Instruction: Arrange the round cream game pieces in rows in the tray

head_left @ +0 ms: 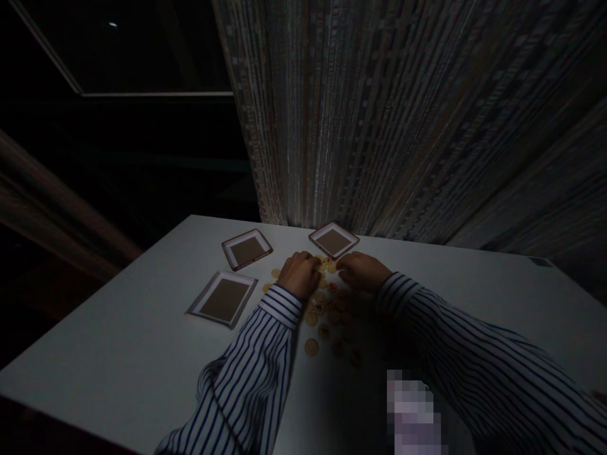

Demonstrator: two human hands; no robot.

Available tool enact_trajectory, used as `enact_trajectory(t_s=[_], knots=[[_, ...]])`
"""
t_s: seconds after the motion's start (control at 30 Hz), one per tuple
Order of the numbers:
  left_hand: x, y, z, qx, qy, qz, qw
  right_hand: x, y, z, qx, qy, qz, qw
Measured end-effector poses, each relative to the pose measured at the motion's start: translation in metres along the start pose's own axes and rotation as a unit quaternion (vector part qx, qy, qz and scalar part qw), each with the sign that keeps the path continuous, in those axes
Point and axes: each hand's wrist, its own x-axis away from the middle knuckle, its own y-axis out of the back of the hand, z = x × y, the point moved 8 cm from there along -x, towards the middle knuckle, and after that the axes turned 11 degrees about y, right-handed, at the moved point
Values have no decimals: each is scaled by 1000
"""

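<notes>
Several round, pale yellow discs (312,347), some with markings, lie scattered over the white table (156,354). My left hand (300,274) is at the left side of the upper discs, its fingers curled; what they hold, if anything, is hidden. Across from it, my right hand (362,271) reaches in from the right, fingers bent and pressed together beside the topmost discs. Nothing can be made out in its grip in the dim light. Both forearms wear blue-and-white striped sleeves.
An open square box (334,239) sits behind the discs. Two more stand to the left, one farther back (247,249) and a larger one nearer (222,299). A striped curtain (332,126) hangs behind the table. A pixelated patch covers part of the lower right.
</notes>
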Motion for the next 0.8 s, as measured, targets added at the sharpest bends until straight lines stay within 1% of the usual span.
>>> enact_trajectory(t_s=[0.13, 0.33, 0.53, 0.67, 0.8], knots=[[0, 5, 5, -8, 15, 2, 1000, -12, -8, 7, 32, 17, 17, 999], [1, 7, 8, 10, 23, 3, 1000, -22, -14, 11, 67, 29, 27, 997], [0, 5, 10, 10, 31, 11, 999, -23, -15, 14, 78, 33, 31, 996], [-1, 4, 9, 8, 31, 7, 999, -23, -16, 13, 71, 39, 34, 996], [0, 4, 7, 2, 29, 14, 999, -24, -17, 11, 57, 43, 34, 997]])
